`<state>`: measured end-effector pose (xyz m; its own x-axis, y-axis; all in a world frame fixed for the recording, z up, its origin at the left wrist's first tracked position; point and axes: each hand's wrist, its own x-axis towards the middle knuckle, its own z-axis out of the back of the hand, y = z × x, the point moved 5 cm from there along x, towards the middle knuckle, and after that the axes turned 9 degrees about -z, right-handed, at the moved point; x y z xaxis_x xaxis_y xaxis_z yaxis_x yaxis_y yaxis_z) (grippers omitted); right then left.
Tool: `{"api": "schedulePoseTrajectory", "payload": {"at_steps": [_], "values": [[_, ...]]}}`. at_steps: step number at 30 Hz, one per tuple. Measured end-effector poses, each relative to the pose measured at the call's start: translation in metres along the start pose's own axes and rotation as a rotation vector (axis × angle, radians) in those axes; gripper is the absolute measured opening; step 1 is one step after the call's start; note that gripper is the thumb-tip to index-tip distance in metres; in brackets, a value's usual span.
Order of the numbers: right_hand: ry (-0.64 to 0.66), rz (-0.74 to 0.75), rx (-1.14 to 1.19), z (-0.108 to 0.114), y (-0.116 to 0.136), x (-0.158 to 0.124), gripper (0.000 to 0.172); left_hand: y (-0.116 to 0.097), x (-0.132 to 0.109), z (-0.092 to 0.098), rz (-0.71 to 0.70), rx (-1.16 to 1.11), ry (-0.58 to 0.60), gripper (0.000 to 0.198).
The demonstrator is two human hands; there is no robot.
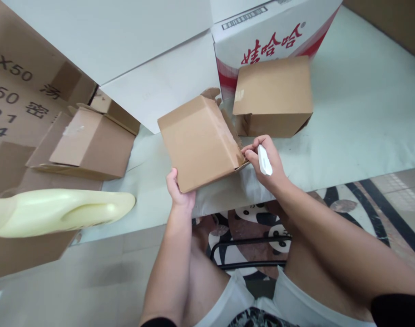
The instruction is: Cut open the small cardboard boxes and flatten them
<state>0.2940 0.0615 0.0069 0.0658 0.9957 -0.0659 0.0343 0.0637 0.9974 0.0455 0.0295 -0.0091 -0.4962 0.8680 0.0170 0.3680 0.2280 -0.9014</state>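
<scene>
A small brown cardboard box is tilted on the pale sheet in front of me. My left hand grips its near lower corner, fingers wrapped under the box. My right hand is closed round a small white tool, its tip against the box's right edge, where a flap is parted. Torn flaps show at the box's far side.
A second closed brown box sits behind on the right, before a white and red printed carton. An open brown box lies at left beside large cartons. A pale yellow plastic jug lies at lower left. My knees and a black stool frame are below.
</scene>
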Motion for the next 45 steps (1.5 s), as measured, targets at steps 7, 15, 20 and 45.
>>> {"api": "schedulePoseTrajectory", "payload": {"at_steps": [7, 15, 20, 45], "values": [[-0.016, 0.009, -0.01, 0.0, 0.001, 0.001, 0.024, 0.001, -0.001, 0.0, 0.005, 0.01, 0.016, 0.047], [-0.008, 0.022, -0.002, -0.002, 0.002, 0.0, 0.024, 0.002, 0.001, 0.003, 0.007, 0.023, 0.026, 0.051], [-0.027, 0.035, -0.017, -0.002, 0.006, 0.0, 0.024, 0.0, 0.001, 0.002, 0.022, -0.013, -0.014, 0.048], [-0.005, 0.056, -0.051, -0.003, -0.005, 0.004, 0.043, -0.003, -0.001, -0.004, 0.223, -0.194, -0.013, 0.045]]}}
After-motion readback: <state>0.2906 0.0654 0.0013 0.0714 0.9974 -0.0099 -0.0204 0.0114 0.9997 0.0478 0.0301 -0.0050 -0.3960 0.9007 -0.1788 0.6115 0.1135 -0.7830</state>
